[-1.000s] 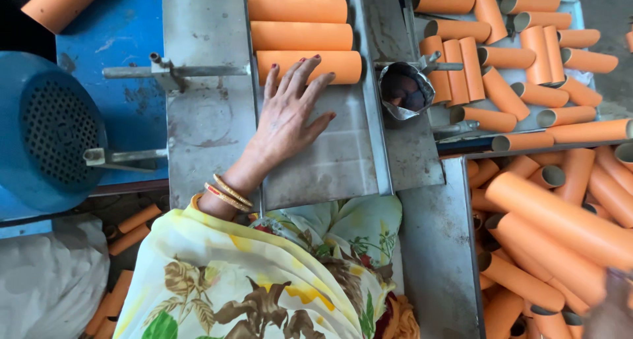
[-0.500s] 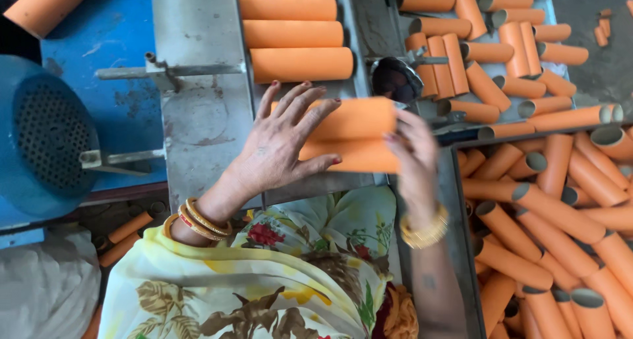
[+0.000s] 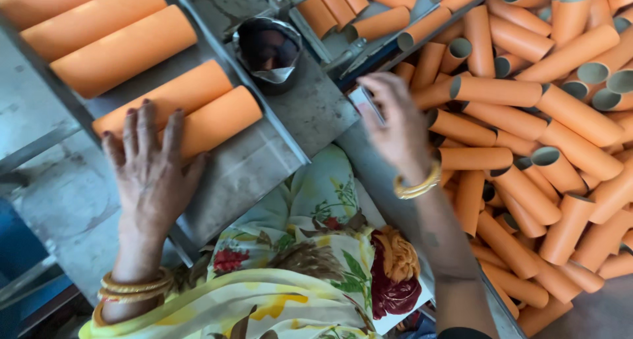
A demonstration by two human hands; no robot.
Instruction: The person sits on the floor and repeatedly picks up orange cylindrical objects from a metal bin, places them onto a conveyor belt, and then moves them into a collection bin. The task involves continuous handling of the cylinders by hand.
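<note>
Two orange tubes (image 3: 191, 112) lie side by side on the grey metal tray (image 3: 257, 164), and the left hand (image 3: 155, 171) rests flat on them. Its fingers (image 3: 146, 125) are spread apart and lie over the near ends of both tubes, not closed around them. More orange tubes (image 3: 99, 36) lie in a row further up the same tray, parallel to the first two and just beside them.

The right hand (image 3: 395, 118) is over the edge of the heap of tubes (image 3: 527, 128) on the right side, a little blurred. Its fingers are bent together and seem to touch a small flat grey piece (image 3: 367, 105); I cannot tell if they really grip it. Gold bangles are on both wrists.

Between the two hands stands a small dark cup (image 3: 269, 52) on the metal table (image 3: 310, 108), near the tray edge. Some tubes in the heap show their open grey ends. A flowered yellow cloth (image 3: 290, 273) covers the person's lap below.
</note>
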